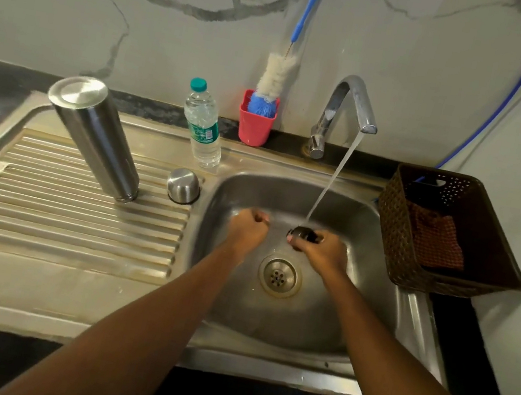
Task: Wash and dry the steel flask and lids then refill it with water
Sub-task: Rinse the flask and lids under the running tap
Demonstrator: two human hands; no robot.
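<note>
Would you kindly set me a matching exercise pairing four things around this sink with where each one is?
1 steel flask
2 bottle brush
3 cloth
4 small dark lid

A in the brown basket
B in the right hand, under the tap stream
C mouth down on the drainboard
D standing in the red cup

Pairs: 1-C, 2-D, 3-A, 4-B

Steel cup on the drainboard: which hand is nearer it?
Left. The left hand, a fist, is just right of the cup; the right hand is farther right, holding a lid.
</note>
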